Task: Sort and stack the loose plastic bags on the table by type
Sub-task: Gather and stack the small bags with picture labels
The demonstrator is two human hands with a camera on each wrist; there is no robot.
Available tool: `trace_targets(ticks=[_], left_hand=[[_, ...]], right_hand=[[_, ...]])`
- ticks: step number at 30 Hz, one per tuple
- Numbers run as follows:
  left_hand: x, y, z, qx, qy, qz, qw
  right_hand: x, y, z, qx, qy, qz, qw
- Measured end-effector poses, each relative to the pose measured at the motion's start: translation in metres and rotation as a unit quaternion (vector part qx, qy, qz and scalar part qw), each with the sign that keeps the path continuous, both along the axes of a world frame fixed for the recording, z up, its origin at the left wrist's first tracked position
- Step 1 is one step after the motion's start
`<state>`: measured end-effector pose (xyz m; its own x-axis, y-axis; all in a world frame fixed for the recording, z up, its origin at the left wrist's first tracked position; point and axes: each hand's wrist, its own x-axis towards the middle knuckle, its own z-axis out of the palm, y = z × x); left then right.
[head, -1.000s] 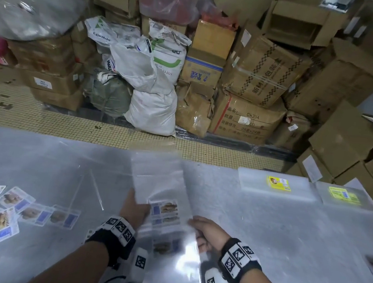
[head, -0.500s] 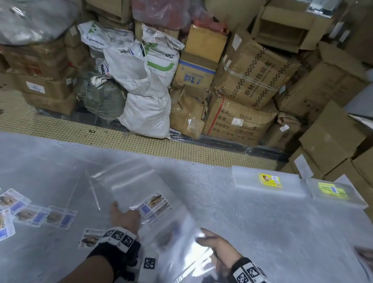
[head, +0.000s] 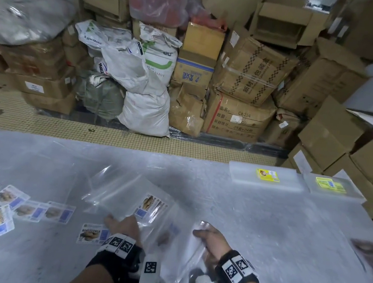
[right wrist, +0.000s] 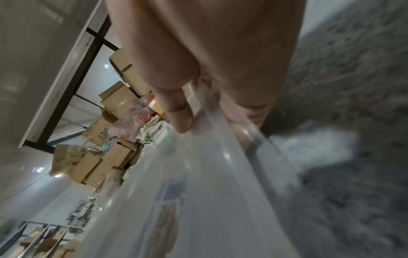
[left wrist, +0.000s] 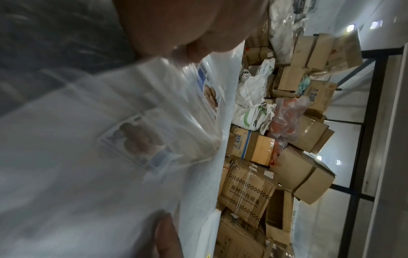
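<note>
My left hand [head: 119,222] grips a bundle of clear plastic bags [head: 129,195] with brown-and-blue printed labels, fanned out low over the table [head: 263,230] and tilted left. In the left wrist view the bags [left wrist: 132,139] lie between the palm and a finger [left wrist: 165,233]. My right hand [head: 203,234] pinches the edge of a clear bag [head: 182,256] at the bundle's right side. The right wrist view shows thumb [right wrist: 180,115] and fingers closed on that bag [right wrist: 220,174]. Several loose labelled bags [head: 1,205] lie at the table's left, one more [head: 90,234] beside my left wrist.
Two neat stacks of clear bags sit at the far right edge, one with a yellow label [head: 267,175], one with a green-yellow label [head: 330,185]. A dark printed bag [head: 369,252] lies at the right edge. Cardboard boxes [head: 245,73] and white sacks [head: 145,111] fill the floor beyond.
The bundle swung from pointing straight away to leaning left and came lower. My hands drew apart, the right one moving right with a bag edge in its pinch.
</note>
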<state>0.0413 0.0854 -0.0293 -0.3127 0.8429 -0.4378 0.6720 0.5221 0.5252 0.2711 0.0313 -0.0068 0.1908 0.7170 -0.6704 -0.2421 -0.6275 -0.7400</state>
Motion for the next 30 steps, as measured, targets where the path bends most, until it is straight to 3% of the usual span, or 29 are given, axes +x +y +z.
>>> trace_targets(ticks=[1, 3, 4, 6, 11, 14, 16, 18, 21, 24, 27, 30], left_hand=[[-0.002, -0.001, 0.011, -0.019, -0.030, 0.021, 0.999], [-0.006, -0.001, 0.015, -0.084, 0.070, -0.084, 0.990], [-0.009, -0.002, 0.018, -0.083, 0.135, -0.166, 0.973], [-0.012, -0.002, 0.032, -0.092, 0.183, -0.224, 0.953], [-0.029, 0.011, 0.047, -0.090, 0.191, -0.244, 0.946], [-0.032, 0.015, 0.060, -0.123, 0.179, -0.225, 0.950], [-0.033, 0.016, 0.057, -0.135, 0.162, -0.222, 0.952], [-0.033, 0.011, 0.063, -0.128, 0.151, -0.204, 0.959], [-0.034, 0.007, 0.057, -0.137, 0.088, -0.186, 0.969], [-0.035, 0.005, 0.043, -0.143, 0.073, -0.201, 0.966], [-0.028, -0.001, 0.042, -0.130, 0.024, -0.159, 0.978], [-0.029, -0.009, 0.046, -0.115, -0.008, -0.132, 0.985]], right_hand=[[-0.001, 0.001, 0.004, 0.001, 0.001, -0.001, 1.000], [-0.003, 0.004, 0.008, 0.003, -0.032, 0.001, 0.999], [-0.004, 0.006, 0.009, 0.011, -0.050, 0.003, 0.999], [-0.008, 0.008, 0.012, 0.031, -0.066, -0.008, 0.997], [-0.022, -0.003, 0.012, 0.039, -0.001, -0.103, 0.994], [-0.038, -0.015, 0.016, 0.067, -0.181, -0.091, 0.977], [-0.051, -0.024, 0.027, 0.038, -0.250, 0.025, 0.967], [-0.063, -0.035, 0.036, -0.059, -0.114, 0.137, 0.982], [-0.077, -0.048, 0.036, -0.146, 0.158, 0.202, 0.955], [-0.088, -0.041, 0.020, -0.127, 0.262, 0.141, 0.946], [-0.103, -0.030, 0.012, -0.117, 0.278, 0.019, 0.953], [-0.120, -0.025, 0.017, -0.102, 0.299, -0.117, 0.942]])
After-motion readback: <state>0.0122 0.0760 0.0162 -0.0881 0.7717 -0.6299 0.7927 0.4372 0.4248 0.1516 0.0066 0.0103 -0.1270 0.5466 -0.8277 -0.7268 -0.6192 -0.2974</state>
